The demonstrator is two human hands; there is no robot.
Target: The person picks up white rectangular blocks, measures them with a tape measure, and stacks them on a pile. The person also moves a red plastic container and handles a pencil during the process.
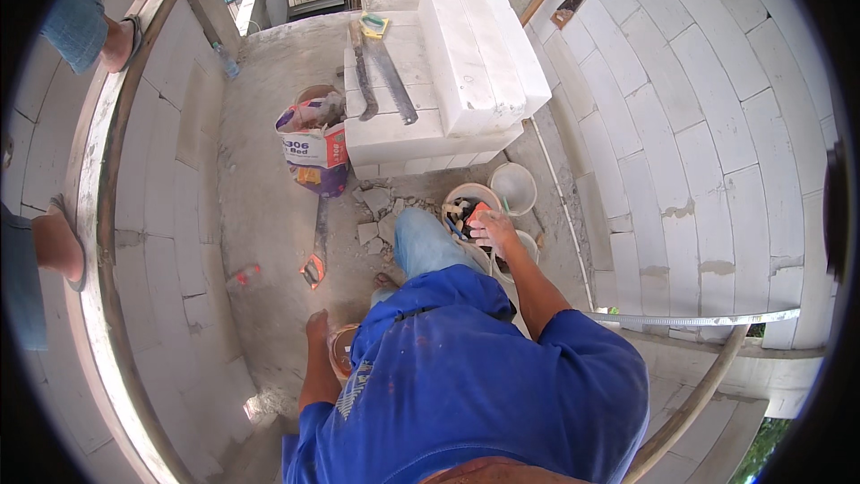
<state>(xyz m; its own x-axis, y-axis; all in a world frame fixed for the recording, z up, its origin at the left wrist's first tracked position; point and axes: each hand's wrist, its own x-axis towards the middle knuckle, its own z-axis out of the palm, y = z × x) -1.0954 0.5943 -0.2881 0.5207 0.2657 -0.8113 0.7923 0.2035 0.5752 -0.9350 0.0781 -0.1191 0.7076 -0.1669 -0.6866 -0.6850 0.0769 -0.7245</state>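
Observation:
My right hand (491, 229) reaches over a round bucket (467, 186) of mixed tools. Its fingers are closed around an orange object (477, 213) whose kind I cannot make out. Among the bucket's contents are dark pieces and a blue handle. My left hand (317, 325) hangs low by my left side, close to a round brown-rimmed container (340, 360). The fingers of that hand cannot be made out. A handsaw with an orange handle (313, 271) lies on the floor ahead of it.
White blocks (470, 63) are stacked ahead, with two saws (387, 72) on top. An opened bag (313, 148) stands left of them, broken pieces (376, 213) nearby. A pale bucket (513, 188) is at right. Another person's feet (58, 242) rest on a ledge at left.

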